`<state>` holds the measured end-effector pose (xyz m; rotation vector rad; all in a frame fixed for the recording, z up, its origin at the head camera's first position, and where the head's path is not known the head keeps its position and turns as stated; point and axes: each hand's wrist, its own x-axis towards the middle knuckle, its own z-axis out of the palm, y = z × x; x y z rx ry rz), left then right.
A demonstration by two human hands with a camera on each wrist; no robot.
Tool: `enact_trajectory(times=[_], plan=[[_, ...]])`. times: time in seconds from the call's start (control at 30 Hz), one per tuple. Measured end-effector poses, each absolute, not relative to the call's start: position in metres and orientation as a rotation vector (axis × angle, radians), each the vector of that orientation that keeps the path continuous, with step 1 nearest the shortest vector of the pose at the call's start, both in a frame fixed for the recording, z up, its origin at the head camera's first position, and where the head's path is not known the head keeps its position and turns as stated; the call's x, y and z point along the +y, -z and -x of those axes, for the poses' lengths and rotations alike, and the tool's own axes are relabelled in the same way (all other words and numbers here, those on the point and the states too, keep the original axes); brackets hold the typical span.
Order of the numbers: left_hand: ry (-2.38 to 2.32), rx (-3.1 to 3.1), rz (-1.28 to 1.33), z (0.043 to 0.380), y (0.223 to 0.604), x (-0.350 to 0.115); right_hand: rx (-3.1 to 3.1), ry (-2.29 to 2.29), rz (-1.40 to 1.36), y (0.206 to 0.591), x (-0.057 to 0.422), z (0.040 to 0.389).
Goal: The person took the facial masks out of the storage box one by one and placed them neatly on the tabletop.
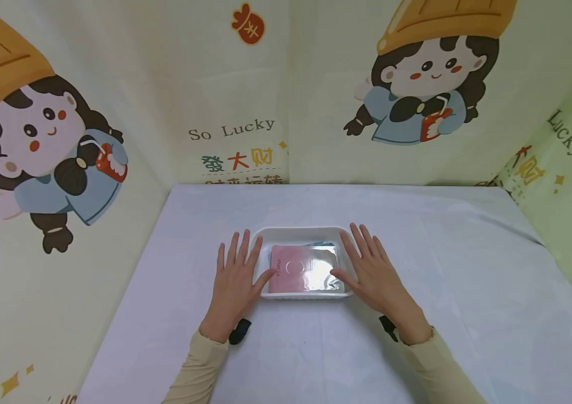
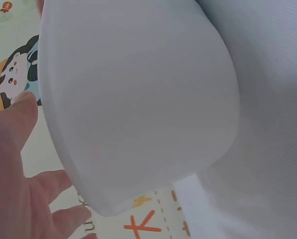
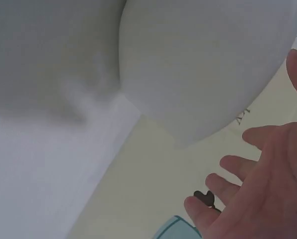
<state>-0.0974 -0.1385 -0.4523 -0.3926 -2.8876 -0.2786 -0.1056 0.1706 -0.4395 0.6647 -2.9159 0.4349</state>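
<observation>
A white plastic tray (image 1: 311,230) sits on the table in the head view. Inside lies a flat, glossy pink packet (image 1: 288,278) with a circle outline and small lettering at its left end. Part of a teal-blue item (image 1: 323,244) sticks out from under its far edge. My left hand (image 1: 235,283) is over the tray's left end, fingers spread, thumb overlapping the packet's corner. At the right end, my right hand (image 1: 379,280) mirrors it with straight fingers. Both wrist views show the tray's outer wall (image 2: 138,99) close beside the fingers.
White cloth covers the table (image 1: 467,269). Behind it hangs a cream curtain (image 1: 316,112) with cartoon figures and lettering, which continues along both sides. Dark straps (image 1: 239,331) are on the wrists.
</observation>
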Motion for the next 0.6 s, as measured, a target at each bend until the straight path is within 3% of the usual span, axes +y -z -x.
enact_trajectory(times=[0.6], plan=[[0.7, -2.777, 0.322, 0.107, 0.46, -0.144, -2.863, -0.462, -0.838, 0.441, 0.148, 0.122]])
